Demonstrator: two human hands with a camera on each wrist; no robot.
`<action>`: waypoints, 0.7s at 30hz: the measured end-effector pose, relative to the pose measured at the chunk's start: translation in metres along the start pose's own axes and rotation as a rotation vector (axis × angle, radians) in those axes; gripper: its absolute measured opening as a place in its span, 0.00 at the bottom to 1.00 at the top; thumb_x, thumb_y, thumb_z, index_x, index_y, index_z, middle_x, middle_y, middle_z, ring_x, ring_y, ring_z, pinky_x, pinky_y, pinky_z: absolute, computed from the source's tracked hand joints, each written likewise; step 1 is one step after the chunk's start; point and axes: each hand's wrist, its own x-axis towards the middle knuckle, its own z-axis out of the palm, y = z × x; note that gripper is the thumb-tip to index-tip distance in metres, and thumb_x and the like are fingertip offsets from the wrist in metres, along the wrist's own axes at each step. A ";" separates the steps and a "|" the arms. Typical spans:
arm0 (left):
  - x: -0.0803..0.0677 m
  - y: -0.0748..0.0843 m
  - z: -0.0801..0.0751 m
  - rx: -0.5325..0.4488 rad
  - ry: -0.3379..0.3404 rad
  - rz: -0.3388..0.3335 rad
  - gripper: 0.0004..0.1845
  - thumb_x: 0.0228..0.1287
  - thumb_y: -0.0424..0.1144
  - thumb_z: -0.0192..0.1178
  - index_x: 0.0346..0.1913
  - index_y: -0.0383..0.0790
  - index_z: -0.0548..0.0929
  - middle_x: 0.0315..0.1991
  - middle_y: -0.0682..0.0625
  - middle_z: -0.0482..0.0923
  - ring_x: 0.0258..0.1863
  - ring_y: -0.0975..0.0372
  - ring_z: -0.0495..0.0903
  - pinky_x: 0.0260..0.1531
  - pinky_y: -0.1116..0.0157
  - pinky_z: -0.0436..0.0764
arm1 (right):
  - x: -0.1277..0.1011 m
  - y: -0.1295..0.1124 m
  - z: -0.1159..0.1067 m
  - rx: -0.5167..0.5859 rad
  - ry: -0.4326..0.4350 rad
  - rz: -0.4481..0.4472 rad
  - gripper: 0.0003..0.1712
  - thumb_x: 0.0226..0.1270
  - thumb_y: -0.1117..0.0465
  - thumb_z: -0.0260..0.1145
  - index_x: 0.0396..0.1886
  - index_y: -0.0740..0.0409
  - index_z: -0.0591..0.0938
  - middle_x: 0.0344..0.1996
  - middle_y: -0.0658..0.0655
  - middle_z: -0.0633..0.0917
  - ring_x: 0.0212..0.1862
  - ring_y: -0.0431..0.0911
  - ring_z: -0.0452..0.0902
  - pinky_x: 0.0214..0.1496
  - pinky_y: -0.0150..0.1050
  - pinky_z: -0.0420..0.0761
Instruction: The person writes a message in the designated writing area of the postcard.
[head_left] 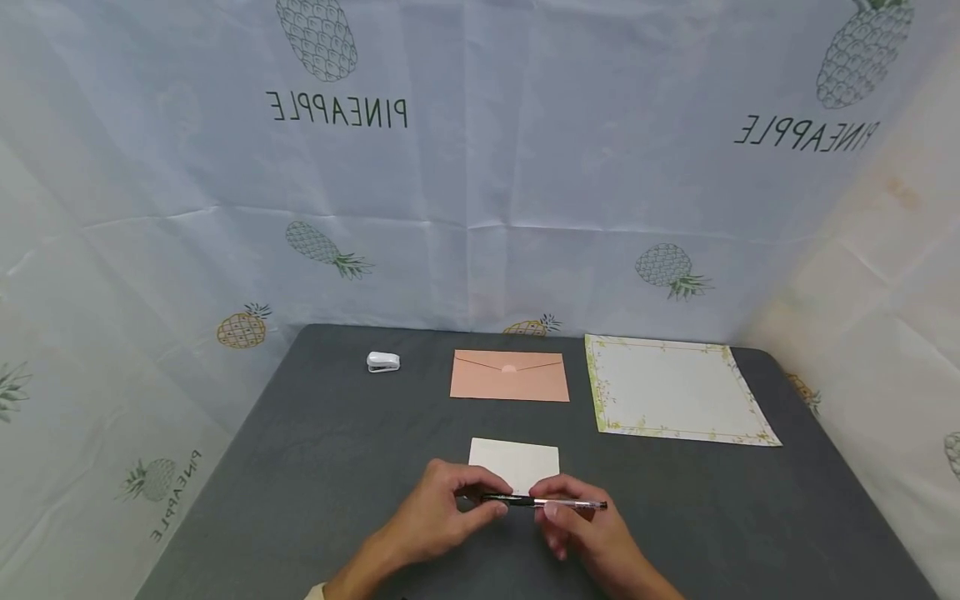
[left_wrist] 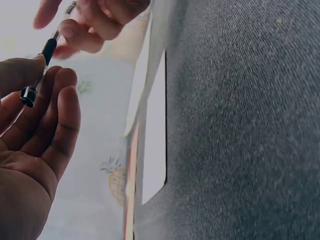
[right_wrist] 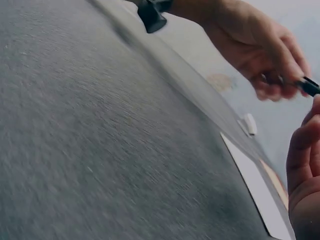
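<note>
A pen (head_left: 517, 501), black on its left half and see-through on its right, lies level between both hands above the table. My left hand (head_left: 442, 512) pinches its black end between thumb and fingers. In the left wrist view, the thumb of the left hand (left_wrist: 45, 125) presses on the pen (left_wrist: 48, 50). My right hand (head_left: 588, 529) holds the clear half with thumb and fingertips. Just beyond the hands lies a small white sheet (head_left: 513, 458), its near edge partly covered by them. The right wrist view catches only part of the right hand (right_wrist: 307, 165).
A pink envelope (head_left: 510, 379) lies farther back on the dark table (head_left: 300, 500). Left of it sits a small white stapler (head_left: 383, 362). To the right is a large sheet with a floral border (head_left: 675, 387). A pineapple-print curtain (head_left: 480, 167) hangs behind the table.
</note>
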 end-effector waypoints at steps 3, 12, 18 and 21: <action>0.001 0.000 0.002 0.035 0.007 0.067 0.08 0.70 0.33 0.76 0.49 0.43 0.94 0.42 0.53 0.94 0.38 0.74 0.88 0.41 0.68 0.92 | 0.003 0.005 0.007 0.100 -0.061 0.024 0.14 0.87 0.69 0.52 0.58 0.55 0.82 0.41 0.48 0.92 0.32 0.35 0.83 0.33 0.27 0.86; 0.000 0.003 0.006 0.069 0.027 0.128 0.05 0.72 0.35 0.74 0.48 0.45 0.94 0.41 0.54 0.94 0.38 0.74 0.88 0.39 0.68 0.92 | 0.009 0.007 0.021 0.165 -0.056 0.061 0.09 0.89 0.67 0.53 0.52 0.53 0.79 0.40 0.47 0.90 0.33 0.36 0.85 0.34 0.28 0.87; -0.001 0.007 0.007 0.057 0.028 0.129 0.05 0.74 0.36 0.73 0.49 0.46 0.94 0.42 0.55 0.95 0.38 0.74 0.89 0.40 0.68 0.92 | 0.012 0.012 0.024 0.169 -0.054 0.021 0.10 0.88 0.69 0.54 0.50 0.54 0.80 0.39 0.47 0.90 0.35 0.36 0.86 0.36 0.28 0.88; -0.002 0.007 0.006 0.058 0.025 0.132 0.04 0.75 0.37 0.72 0.48 0.46 0.94 0.41 0.55 0.94 0.38 0.74 0.89 0.41 0.68 0.92 | 0.013 0.011 0.023 0.155 -0.052 0.028 0.10 0.87 0.69 0.55 0.49 0.54 0.81 0.39 0.47 0.91 0.36 0.36 0.87 0.38 0.28 0.88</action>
